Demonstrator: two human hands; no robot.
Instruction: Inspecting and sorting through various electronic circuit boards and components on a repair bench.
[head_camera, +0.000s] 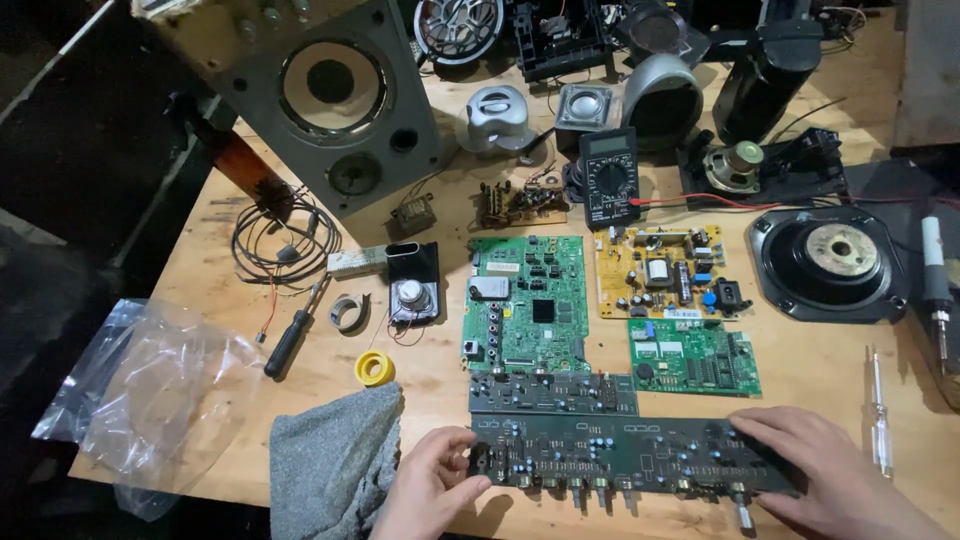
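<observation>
While our left hand (428, 487) pinches one end and our right hand (820, 470) grips the other, the long dark circuit board (610, 455) sits at the tabletop's (800, 370) near edge, grey cloth (330, 460) just left, green boards (528, 300) behind.

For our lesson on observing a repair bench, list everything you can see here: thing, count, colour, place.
long control board: 1, dark, front edge, held at both ends
circuit boards: 2 green, 1 yellow, centre
multimeter: 1, black, behind boards
speaker cabinet: 1, grey, back left
loose speaker: 1, black, right
screwdriver: 1, black handle, left
tape roll: 1, yellow, left of centre
cloth: 1, grey, front left
plastic bag: 1, clear, far left
left hand: on board's left end
right hand: on board's right end
</observation>
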